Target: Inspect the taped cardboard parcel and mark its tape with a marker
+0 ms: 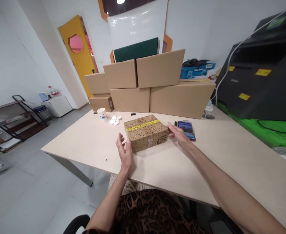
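Note:
A small cardboard box (146, 130) with dark speckles lies flat on the light wooden table (89, 139). Yellow tape runs along its top, and the near side has dark printed letters. My left hand (124, 152) is at the box's left near corner, fingers apart and curved, the thumb close to the cardboard. On the other side my right hand (178, 133) has its fingers stretched to the box's right end. The fingertips seem to touch there, though part of them is hidden. A phone (187, 130) lies just right of my right hand, with a black pen-like object (175, 123) beside it.
Large cardboard boxes (130, 100) are stacked along the table's back, a dark green box (136, 50) on top. A paper cup (101, 113), crumpled tissue (115, 120) and a small black object (133, 114) lie at back left. A big black machine (250, 74) stands at right.

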`<state>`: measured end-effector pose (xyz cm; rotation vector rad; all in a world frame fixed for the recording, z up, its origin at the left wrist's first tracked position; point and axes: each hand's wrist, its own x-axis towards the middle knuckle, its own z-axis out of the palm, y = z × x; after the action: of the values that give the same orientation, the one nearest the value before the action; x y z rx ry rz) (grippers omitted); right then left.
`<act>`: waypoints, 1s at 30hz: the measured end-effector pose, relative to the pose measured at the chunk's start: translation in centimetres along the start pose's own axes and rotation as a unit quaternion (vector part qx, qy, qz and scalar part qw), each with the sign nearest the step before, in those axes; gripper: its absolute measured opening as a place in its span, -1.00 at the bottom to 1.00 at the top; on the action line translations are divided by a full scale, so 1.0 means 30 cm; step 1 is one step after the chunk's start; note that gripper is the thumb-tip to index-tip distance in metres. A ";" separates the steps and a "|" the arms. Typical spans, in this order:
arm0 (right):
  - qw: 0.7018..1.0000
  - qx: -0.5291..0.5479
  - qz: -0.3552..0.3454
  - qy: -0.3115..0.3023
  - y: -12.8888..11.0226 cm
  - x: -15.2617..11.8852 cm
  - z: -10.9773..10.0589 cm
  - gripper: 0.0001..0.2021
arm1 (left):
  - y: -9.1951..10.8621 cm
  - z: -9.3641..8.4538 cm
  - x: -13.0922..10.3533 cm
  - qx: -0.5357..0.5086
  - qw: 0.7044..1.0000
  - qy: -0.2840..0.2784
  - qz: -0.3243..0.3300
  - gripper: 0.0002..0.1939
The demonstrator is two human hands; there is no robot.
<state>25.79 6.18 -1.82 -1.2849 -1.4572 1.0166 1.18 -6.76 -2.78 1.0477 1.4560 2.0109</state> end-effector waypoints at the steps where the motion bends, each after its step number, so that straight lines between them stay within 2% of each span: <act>1: 0.996 0.083 0.008 -0.020 0.000 -0.009 0.019 -0.30 | 0.004 0.009 0.029 -0.018 0.999 -0.005 -0.043 -0.31; 3: 0.982 0.178 0.021 -0.057 -0.002 -0.029 0.050 -0.34 | 0.011 0.033 0.076 -0.076 0.989 -0.054 -0.117 -0.40; 5: 0.975 0.210 0.023 -0.071 -0.005 -0.046 0.068 -0.39 | 0.017 0.057 0.105 -0.126 0.972 -0.127 -0.149 -0.45; 7: 0.970 0.233 0.023 -0.065 -0.007 -0.056 0.076 -0.42 | 0.023 0.072 0.118 -0.151 0.962 -0.160 -0.160 -0.41; 11: 0.957 0.290 0.009 -0.034 -0.013 -0.053 0.074 -0.48 | 0.032 0.075 0.133 -0.173 0.963 -0.148 -0.146 -0.19; 16: 0.940 0.341 -0.006 0.025 -0.029 -0.040 0.061 -0.52 | 0.054 0.087 0.187 -0.171 0.958 -0.189 -0.132 -0.39; 21: 0.921 0.387 0.037 -0.006 -0.043 -0.054 0.062 -0.57 | 0.089 0.147 0.233 -0.244 0.946 -0.160 -0.139 -0.42; 25: 0.921 0.386 0.053 -0.013 -0.045 -0.065 0.074 -0.59 | 0.096 0.186 0.241 -0.298 0.931 -0.158 -0.142 -0.48; 30: 0.938 0.341 0.059 -0.025 -0.041 -0.067 0.077 -0.59 | 0.078 0.170 0.242 -0.327 0.918 -0.169 -0.149 -0.49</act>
<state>23.33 4.01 -1.42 -0.8400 -0.9279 1.4762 0.89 0.72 2.53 0.7661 0.6327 1.7775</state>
